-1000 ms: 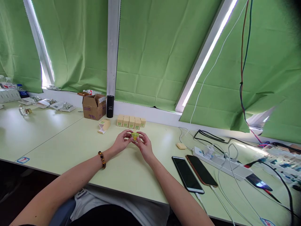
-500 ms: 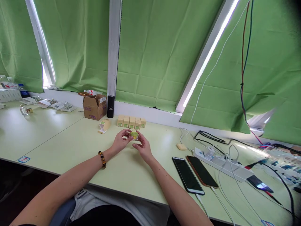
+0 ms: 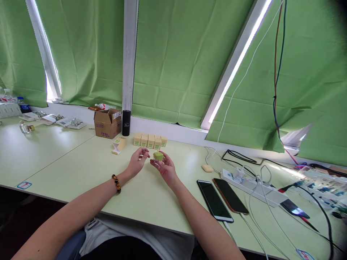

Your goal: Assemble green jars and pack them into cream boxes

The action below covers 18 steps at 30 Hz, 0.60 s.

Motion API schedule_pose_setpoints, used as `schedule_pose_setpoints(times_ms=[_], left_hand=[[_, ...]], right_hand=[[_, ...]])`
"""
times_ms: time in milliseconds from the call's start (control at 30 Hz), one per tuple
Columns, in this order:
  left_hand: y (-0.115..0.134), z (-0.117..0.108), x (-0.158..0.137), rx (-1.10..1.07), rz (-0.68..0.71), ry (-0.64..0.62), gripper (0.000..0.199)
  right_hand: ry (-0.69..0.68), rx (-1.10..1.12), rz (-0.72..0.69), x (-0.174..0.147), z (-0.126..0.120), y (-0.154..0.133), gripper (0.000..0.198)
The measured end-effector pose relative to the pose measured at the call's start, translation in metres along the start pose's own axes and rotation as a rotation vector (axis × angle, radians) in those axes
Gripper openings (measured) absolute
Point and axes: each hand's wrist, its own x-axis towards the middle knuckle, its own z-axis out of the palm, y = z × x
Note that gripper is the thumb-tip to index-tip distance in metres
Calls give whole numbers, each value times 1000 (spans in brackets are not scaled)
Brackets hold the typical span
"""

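My right hand (image 3: 167, 169) is closed on a small clear glass jar with a green top (image 3: 158, 156), held just above the table. A small pale piece sticks up from the top. To the left is my left hand (image 3: 137, 161), its fingers loosely bent and apart, with nothing seen in them and a small gap to the jar. A beaded bracelet (image 3: 116, 183) circles the left wrist. Beyond the hands stands a row of small tan boxes with green labels (image 3: 144, 139). An opened box of the same colours (image 3: 118, 145) lies to their left.
A cardboard carton (image 3: 107, 126) and a black cylinder (image 3: 126, 123) stand by the wall. On the right lie two phones (image 3: 214, 200), a white power strip (image 3: 255, 187) with tangled cables, and a pale yellow block (image 3: 207, 168). A glass bottle (image 3: 25, 127) sits far left.
My left hand has come off the green-topped jar and moved slightly left. The jar is now in my right hand alone, turned so its top shows more. The view has shifted slightly.
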Motion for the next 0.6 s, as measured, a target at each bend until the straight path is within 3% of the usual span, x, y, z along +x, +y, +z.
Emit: schedule_pose_setpoints(times_ms=[133,333,433,500,600], left_hand=[[-4,-10,15,108,-42,158,21],[-6,-41,51,275,-94,364,27],[-11,-72,72,452,-139,419,33],[-16,-98,85,597,-245,472,42],[-28,-138,98,818,-458,428,54]], right_hand=[[-7,136,86,1,-8,-5,52],[-21,142,93,6,-16,-2,45],[5,49,64,10,-21,1,50],[39,-77,49,13,-26,3,54],[118,-361,50,15,-33,8,55]])
